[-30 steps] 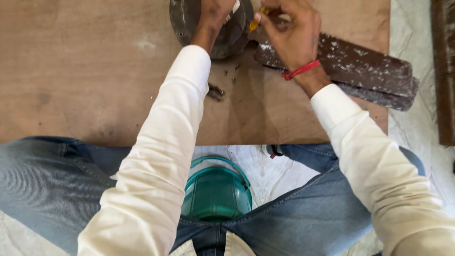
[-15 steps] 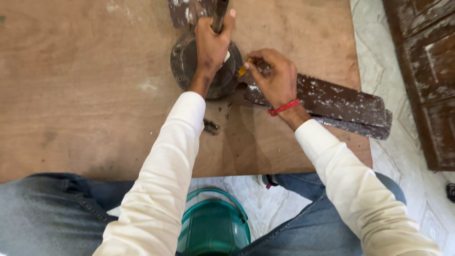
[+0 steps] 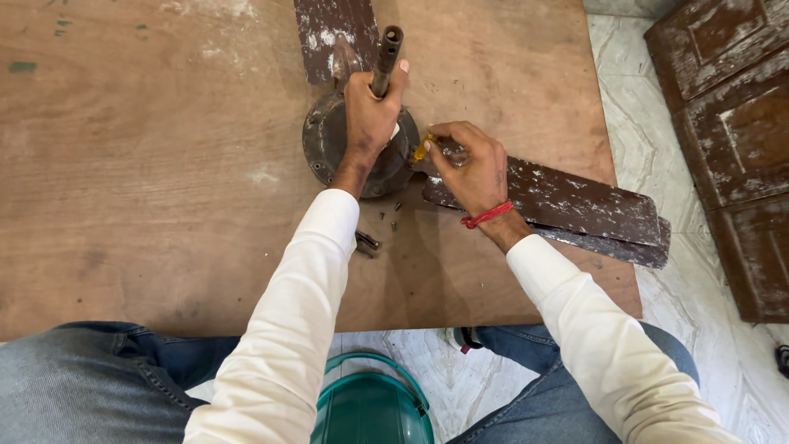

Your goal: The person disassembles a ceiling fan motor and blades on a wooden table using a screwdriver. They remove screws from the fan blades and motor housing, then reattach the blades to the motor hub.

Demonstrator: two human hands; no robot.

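Gripping the dark metal rod (image 3: 385,59) above the round rusty motor housing (image 3: 322,140) at twelve o'clock, your left hand (image 3: 370,115) wraps it tightly. At three o'clock, your right hand (image 3: 472,164) pinches what looks like a yellow-handled tool (image 3: 422,149) against the worn brown blade (image 3: 575,201).

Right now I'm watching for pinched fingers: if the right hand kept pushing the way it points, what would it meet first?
Probably the round dark metal motor housing, just beyond the right hand; depth is unclear.

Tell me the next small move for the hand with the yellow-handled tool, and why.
Probably keep turning the yellow-handled tool where it is: the right hand has it at the blade root beside the motor housing, the left hand steadies the shaft, and loose screws lie nearby.
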